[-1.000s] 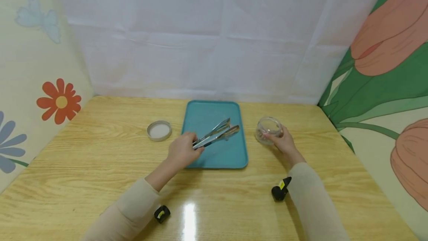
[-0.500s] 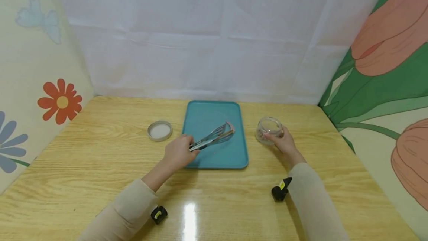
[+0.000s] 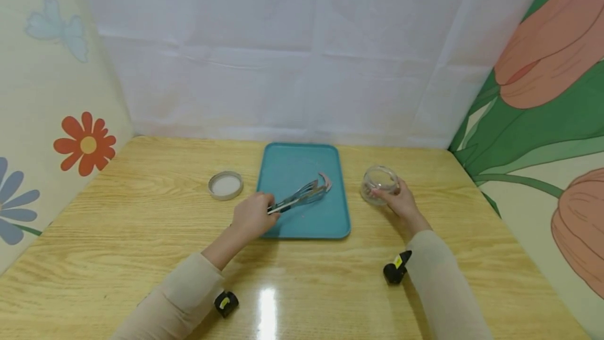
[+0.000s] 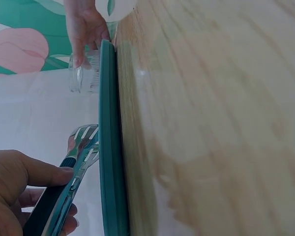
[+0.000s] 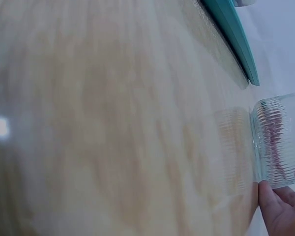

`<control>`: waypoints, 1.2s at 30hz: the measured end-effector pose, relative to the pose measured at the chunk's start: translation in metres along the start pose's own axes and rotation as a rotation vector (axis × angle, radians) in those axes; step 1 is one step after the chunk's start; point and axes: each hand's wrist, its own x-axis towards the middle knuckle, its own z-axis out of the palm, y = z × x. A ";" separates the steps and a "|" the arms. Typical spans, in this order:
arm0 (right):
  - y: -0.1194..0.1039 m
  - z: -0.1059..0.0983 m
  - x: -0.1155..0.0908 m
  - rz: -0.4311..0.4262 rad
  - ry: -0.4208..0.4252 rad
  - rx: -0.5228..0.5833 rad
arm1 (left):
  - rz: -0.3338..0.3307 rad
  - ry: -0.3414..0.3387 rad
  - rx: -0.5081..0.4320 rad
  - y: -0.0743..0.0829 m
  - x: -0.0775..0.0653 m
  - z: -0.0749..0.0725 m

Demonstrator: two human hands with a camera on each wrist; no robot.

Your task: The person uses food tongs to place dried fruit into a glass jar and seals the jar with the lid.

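My left hand (image 3: 253, 215) grips a pair of metal tongs (image 3: 298, 198) with dark handle grips, thumb on one arm in the left wrist view. The tips of the tongs reach low over a teal tray (image 3: 302, 159), beside a thin, curved pinkish piece (image 3: 326, 181). Whether the tips touch that piece, I cannot tell. To the right of the tray, my right hand (image 3: 401, 201) holds a lidless clear glass jar (image 3: 379, 178) by its side. Ribbed walls show on the jar (image 5: 280, 140) in the right wrist view, with something dark reddish inside.
A round lid (image 3: 225, 185) with a pale inside lies on the wooden table (image 3: 155, 214), left of the tray. A white cloth (image 3: 302, 57) hangs behind the table. Painted walls stand at both sides. Black wrist devices sit by both sleeves.
The tongs have come down and slightly left, and their tips have drawn closer together, leaving the pinkish piece in plain sight. My right hand and the jar have stayed put.
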 end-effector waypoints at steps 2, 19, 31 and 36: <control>-0.003 0.000 -0.002 0.006 -0.003 0.005 | 0.000 0.003 0.000 0.000 0.000 0.000; 0.009 -0.002 0.008 -0.017 0.013 -0.026 | -0.010 -0.010 -0.006 -0.001 0.002 0.000; 0.008 -0.002 0.007 -0.011 0.007 -0.015 | -0.007 -0.013 -0.005 -0.002 0.001 0.000; 0.007 -0.003 0.006 -0.015 0.002 -0.025 | -0.004 -0.004 -0.013 -0.001 0.000 -0.001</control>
